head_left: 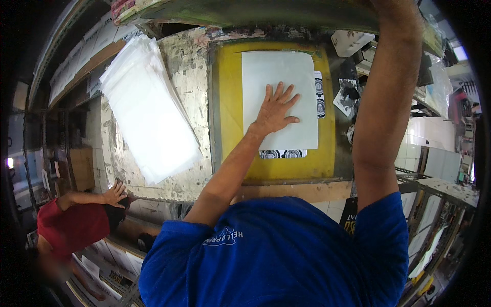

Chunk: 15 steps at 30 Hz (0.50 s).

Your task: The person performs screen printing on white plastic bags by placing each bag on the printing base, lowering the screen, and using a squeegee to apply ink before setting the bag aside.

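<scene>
Head view: a white sheet [271, 71] already lies within the yellow panel's [227, 102] edges, left hand [277, 109] on it, fingers apart; the right hand is out of view, state untellable. The paper stack [153, 112] by the tabletop's [189, 61] left edge seems unused.

One head-worn fisheye camera looks steeply down past the blue shirt [286, 250] onto the bench [189, 64]. It sits close above, with the left hand [277, 108] near mid-picture.
</scene>
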Each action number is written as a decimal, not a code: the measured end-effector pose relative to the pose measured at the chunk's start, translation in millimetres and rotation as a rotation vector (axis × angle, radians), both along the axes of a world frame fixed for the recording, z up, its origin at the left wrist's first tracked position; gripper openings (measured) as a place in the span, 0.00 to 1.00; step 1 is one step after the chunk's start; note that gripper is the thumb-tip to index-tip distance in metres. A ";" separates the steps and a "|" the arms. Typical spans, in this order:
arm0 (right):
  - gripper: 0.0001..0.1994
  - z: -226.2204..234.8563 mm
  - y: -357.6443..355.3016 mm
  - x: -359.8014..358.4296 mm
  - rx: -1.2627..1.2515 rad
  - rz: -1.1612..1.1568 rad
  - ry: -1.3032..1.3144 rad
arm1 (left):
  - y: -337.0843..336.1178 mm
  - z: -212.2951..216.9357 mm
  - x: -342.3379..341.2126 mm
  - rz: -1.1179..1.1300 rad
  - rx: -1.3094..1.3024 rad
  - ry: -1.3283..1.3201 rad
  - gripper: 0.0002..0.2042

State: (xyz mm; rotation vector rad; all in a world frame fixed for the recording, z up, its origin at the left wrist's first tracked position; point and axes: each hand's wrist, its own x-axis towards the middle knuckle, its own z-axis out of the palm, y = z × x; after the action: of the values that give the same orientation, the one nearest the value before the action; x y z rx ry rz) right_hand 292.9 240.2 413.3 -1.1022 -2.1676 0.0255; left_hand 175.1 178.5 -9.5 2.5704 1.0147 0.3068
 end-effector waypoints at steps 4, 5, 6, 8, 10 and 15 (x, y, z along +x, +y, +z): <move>0.20 -2.9 -10.7 7.1 0.131 0.011 -0.069 | -8.7 28.6 -29.1 0.122 0.132 -0.189 0.43; 0.20 -8.9 -12.8 4.5 0.202 -0.018 -0.103 | -13.0 38.1 -41.9 0.178 0.179 -0.255 0.43; 0.19 -19.8 -13.7 9.2 0.289 -0.049 -0.234 | -17.2 49.2 -53.5 0.250 0.138 -0.421 0.44; 0.21 -60.0 1.6 34.6 0.496 -0.057 -0.548 | -30.1 70.8 -86.6 0.447 0.075 -0.731 0.47; 0.23 -71.1 -11.5 48.4 0.399 -0.112 -0.621 | -39.8 90.0 -104.7 0.569 -0.038 -1.047 0.52; 0.31 -110.5 -99.9 -9.8 0.182 -0.107 -0.102 | -73.6 154.8 -135.7 0.493 -0.142 -1.631 0.60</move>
State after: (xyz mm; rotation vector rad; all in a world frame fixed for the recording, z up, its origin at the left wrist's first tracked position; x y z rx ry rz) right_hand 283.0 140.3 302.8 -1.1329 -2.1486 -0.2762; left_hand 39.4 104.9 145.3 1.0812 0.7827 1.8695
